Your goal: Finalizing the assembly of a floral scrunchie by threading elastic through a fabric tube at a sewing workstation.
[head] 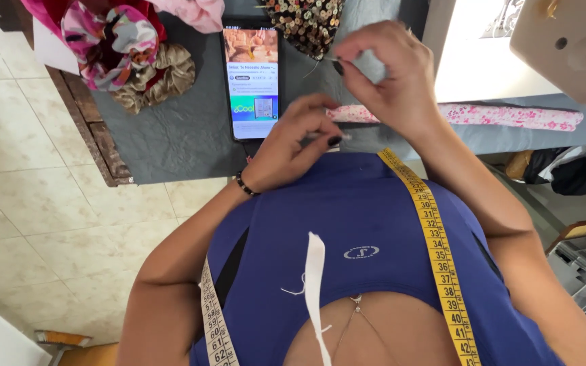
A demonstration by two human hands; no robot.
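While my left hand (293, 142) pinches down on the near end of the long, narrow strip of pink floral fabric (510, 116), my right hand (391, 74) is raised just above it, thumb and forefinger closed narrowly on something too small to make out, perhaps a pin or a needle. My left fingers seem to hold a thin light piece against the strip's end, though the detail is blurred and I cannot say what it is. The strip itself lies flat across the dark grey cloth-covered table (171, 135), running from my hands away to the right, where it passes under the cream-coloured body of the sewing machine (571, 41).

I judge that I am working on the end of this strip, most likely threading or fastening something into it, and that the work is at an early, fiddly stage. The next move, as I see it, calls for bringing my right fingertips down to meet the left ones exactly at the strip's end, keeping the left pinch firm so the fabric does not slide.

At the far side, just left of my hands, a black smartphone (253, 81) with a lit screen lies on the table. Further left sit finished gathered fabric hair ties: a golden satin one (164, 78) and a multicoloured pink patterned one (110, 44). A dark, spotted fabric piece (306, 24) lies beyond the phone. A yellow measuring tape (435, 251) hangs round my neck, and a white ribbon-like strip (314, 278) rests on my blue top.
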